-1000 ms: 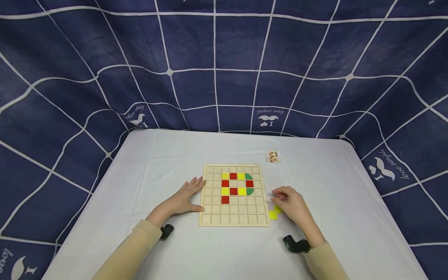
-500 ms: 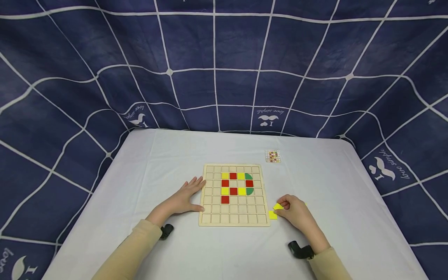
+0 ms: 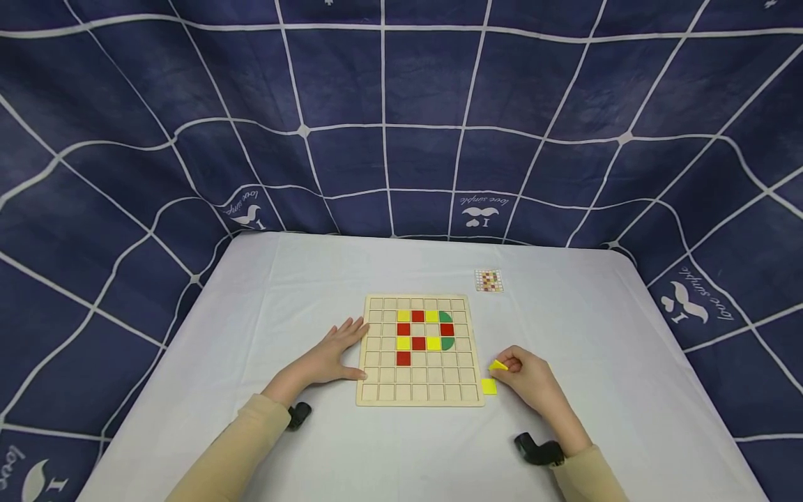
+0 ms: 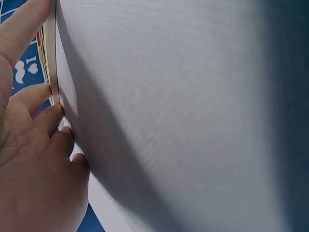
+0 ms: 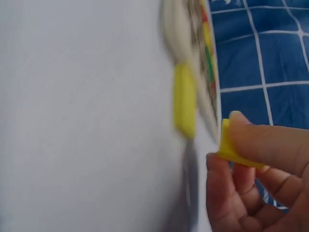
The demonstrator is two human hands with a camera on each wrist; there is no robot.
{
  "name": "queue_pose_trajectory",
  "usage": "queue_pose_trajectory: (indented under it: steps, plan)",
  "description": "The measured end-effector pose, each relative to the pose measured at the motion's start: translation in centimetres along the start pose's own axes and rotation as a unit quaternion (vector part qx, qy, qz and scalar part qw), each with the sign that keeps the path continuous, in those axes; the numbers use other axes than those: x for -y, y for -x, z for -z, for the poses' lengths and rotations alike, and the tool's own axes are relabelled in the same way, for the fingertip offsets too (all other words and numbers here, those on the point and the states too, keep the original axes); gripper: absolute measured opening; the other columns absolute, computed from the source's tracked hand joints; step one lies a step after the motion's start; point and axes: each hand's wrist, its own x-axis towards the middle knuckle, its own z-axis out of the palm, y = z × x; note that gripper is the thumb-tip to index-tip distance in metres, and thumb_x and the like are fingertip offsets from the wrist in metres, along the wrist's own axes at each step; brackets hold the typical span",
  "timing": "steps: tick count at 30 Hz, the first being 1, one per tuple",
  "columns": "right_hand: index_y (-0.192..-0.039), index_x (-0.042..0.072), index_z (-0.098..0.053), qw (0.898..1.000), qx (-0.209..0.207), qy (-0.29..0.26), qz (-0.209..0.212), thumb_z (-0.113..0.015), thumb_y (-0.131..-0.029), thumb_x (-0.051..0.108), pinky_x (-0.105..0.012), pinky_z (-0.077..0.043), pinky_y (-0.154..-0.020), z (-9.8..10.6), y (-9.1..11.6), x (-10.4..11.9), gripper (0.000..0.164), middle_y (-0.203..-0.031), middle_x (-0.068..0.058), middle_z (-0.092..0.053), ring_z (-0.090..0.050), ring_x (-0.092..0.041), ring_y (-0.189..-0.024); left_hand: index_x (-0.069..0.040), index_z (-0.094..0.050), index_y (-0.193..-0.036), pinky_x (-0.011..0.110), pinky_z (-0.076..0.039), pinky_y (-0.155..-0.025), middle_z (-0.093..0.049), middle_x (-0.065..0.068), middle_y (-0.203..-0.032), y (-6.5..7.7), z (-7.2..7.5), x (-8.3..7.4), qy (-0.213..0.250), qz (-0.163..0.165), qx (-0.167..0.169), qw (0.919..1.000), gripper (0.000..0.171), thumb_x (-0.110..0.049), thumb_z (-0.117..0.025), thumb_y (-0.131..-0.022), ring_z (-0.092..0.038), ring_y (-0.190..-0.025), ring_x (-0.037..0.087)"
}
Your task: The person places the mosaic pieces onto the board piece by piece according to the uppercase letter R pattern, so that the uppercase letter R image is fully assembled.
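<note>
A wooden grid board [image 3: 420,392] lies on the table, with red, yellow and green tiles set in some of its squares. My left hand [image 3: 326,355] rests at the board's left edge, fingers spread and touching it; the left wrist view shows the fingertips against that edge. Beside the board's right edge, my right hand [image 3: 530,380] pinches a yellow tile [image 5: 228,145] between thumb and fingers, held tilted above the table. Another yellow square tile [image 3: 489,386] lies flat by the board's lower right corner, just left of the right hand.
A small printed card [image 3: 488,280] with a coloured grid pattern lies beyond the board's upper right corner. White cloth covers the table [image 3: 301,279]. A dark blue curtain [image 3: 345,160] with white lines stands behind and at both sides.
My right hand has come down to the yellow tiles, taken one between thumb and fingers, and lifted it slightly. The left hand and the board have stayed in place.
</note>
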Motion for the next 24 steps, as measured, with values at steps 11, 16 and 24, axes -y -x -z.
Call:
queue_pose_trajectory:
  steps: [11,16,24]
  plan:
    - [-0.097,0.01,-0.067,0.989,0.02,-0.14,0.05,-0.083,-0.077,0.01,-0.016,-0.049,-0.061,-4.4,-0.3,5.4,0.025,-0.084,-0.001,-0.062,-0.055,-0.013,-0.072,-0.008,-0.026,-0.156,0.055,-0.005,-0.125,-0.014,0.011,-0.166,0.1,0.1,-0.2,0.002,0.001,0.004,1.0,0.1,-0.038,-0.081,-0.079,-0.005,-0.154,0.034]
    - [-0.097,0.01,-0.067,0.984,0.046,-0.139,0.102,-0.083,-0.078,0.011,-0.016,-0.051,-0.063,-7.1,-0.6,7.2,0.024,-0.087,0.001,-0.065,-0.057,-0.01,-0.072,-0.008,-0.026,-0.156,0.055,-0.005,-0.125,-0.014,0.011,-0.166,0.0,0.1,-0.1,0.002,0.0,0.003,1.0,0.1,-0.038,-0.081,-0.079,-0.005,-0.154,0.034]
    - [-0.09,0.014,-0.068,0.98,0.065,-0.121,0.145,-0.082,-0.08,0.018,-0.016,-0.048,-0.06,-9.3,-0.8,8.4,0.018,-0.076,0.006,-0.063,-0.054,-0.006,-0.067,-0.009,-0.025,-0.157,0.054,-0.005,-0.125,-0.014,0.01,-0.166,-0.1,0.1,0.1,-0.004,-0.001,0.005,1.0,0.101,-0.04,-0.081,-0.079,-0.005,-0.154,0.033]
